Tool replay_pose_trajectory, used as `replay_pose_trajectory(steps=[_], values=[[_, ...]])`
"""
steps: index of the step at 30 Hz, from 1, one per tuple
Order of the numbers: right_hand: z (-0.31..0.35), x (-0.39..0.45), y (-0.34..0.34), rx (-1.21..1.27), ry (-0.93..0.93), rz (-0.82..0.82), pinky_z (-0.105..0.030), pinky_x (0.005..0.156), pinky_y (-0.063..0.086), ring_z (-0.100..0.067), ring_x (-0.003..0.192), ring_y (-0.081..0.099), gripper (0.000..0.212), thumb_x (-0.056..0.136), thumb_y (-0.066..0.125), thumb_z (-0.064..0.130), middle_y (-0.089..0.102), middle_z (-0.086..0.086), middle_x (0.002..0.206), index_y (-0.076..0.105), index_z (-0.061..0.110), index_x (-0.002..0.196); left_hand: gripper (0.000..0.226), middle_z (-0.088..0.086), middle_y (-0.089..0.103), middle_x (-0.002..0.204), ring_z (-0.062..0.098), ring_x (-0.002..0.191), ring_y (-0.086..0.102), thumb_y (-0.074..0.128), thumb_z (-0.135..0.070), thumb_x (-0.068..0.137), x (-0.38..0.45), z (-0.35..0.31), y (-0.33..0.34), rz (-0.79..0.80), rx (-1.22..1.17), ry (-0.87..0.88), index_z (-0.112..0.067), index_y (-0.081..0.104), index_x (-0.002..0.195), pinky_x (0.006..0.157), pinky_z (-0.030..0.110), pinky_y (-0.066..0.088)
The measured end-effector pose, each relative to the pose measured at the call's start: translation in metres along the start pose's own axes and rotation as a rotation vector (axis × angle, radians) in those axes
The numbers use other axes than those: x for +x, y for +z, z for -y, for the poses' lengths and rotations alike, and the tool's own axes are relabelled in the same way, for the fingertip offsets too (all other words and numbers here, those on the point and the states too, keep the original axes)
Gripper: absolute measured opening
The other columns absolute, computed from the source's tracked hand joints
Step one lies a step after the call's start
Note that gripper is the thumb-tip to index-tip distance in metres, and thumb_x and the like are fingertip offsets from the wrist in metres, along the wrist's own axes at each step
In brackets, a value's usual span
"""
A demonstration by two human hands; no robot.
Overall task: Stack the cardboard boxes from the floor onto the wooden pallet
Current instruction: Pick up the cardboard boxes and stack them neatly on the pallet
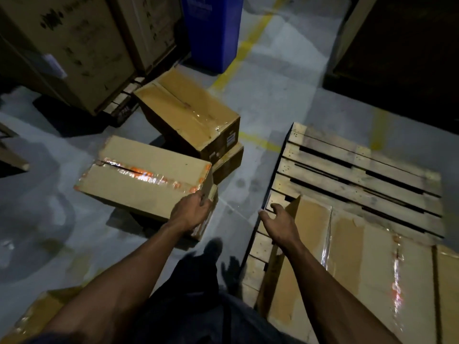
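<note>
A taped cardboard box (146,177) sits tilted on the floor at centre left, on top of another box. My left hand (192,211) grips its near right corner. Behind it a second taped box (188,112) rests on a lower box (227,162). The wooden pallet (360,170) lies on the floor at right, with a flat box (347,256) on its near part. My right hand (280,222) hovers with fingers spread over the pallet's left edge, by that box's corner, holding nothing.
Large stacked cartons (67,45) stand at the back left beside a blue bin (213,28). Yellow floor lines (248,43) run across the grey floor. Another box (37,316) lies at bottom left. My feet (213,249) are between the boxes and pallet.
</note>
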State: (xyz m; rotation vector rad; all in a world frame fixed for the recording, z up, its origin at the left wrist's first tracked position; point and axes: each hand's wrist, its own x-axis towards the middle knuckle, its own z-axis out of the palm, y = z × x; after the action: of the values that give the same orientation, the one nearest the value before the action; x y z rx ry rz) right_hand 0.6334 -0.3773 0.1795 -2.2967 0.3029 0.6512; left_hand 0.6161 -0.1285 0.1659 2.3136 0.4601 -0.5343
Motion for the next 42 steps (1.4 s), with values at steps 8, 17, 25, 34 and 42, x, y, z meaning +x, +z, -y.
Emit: replay_pose_trajectory(steps=[8,17,25,34,42], values=[[0.053,0.119,-0.023,-0.028,0.074,-0.062,-0.04,0.101,0.044,-0.031,0.13,0.049,0.062,0.097,0.054,0.047,0.049,-0.01,0.148,0.042,0.014,0.147,0.053,0.014,0.061,0.136,0.035,0.122,0.058,0.043,-0.049,0.102,0.173,-0.047,-0.03,0.076,0.17,0.034,-0.014,0.054,0.139,0.101,0.042,0.048],[0.131,0.235,-0.078,-0.019,0.096,-0.122,-0.041,0.104,0.043,-0.032,0.133,0.047,0.062,0.096,0.054,0.047,0.048,-0.01,0.149,0.042,0.015,0.148,0.044,0.015,0.066,0.125,0.036,0.111,0.062,0.043,-0.048,0.1,0.307,-0.118,-0.092,0.064,0.184,0.098,-0.015,0.06,0.124,0.089,0.042,0.052],[0.161,0.366,-0.131,-0.022,0.055,-0.092,-0.04,0.105,0.041,-0.031,0.136,0.045,0.063,0.096,0.054,0.051,0.047,-0.008,0.15,0.043,0.016,0.147,0.055,0.014,0.055,0.144,0.033,0.128,0.054,0.042,-0.046,0.103,0.416,-0.161,-0.112,0.041,0.175,0.058,-0.011,0.048,0.145,0.101,0.04,0.047],[0.236,0.537,-0.204,-0.202,-0.123,0.04,-0.039,0.109,0.039,-0.029,0.137,0.044,0.067,0.094,0.053,0.054,0.046,-0.008,0.151,0.042,0.017,0.149,0.054,0.011,0.054,0.146,0.031,0.13,0.054,0.042,-0.046,0.105,0.525,-0.234,-0.15,-0.084,0.061,-0.061,-0.01,0.049,0.145,0.101,0.037,0.046],[0.342,0.645,-0.246,-0.316,-0.329,0.114,-0.04,0.109,0.038,-0.027,0.139,0.042,0.066,0.096,0.051,0.054,0.045,-0.006,0.152,0.04,0.017,0.15,0.058,0.008,0.051,0.149,0.03,0.132,0.051,0.039,-0.05,0.104,0.606,-0.282,-0.2,-0.196,-0.048,-0.152,-0.013,0.045,0.148,0.106,0.041,0.044]])
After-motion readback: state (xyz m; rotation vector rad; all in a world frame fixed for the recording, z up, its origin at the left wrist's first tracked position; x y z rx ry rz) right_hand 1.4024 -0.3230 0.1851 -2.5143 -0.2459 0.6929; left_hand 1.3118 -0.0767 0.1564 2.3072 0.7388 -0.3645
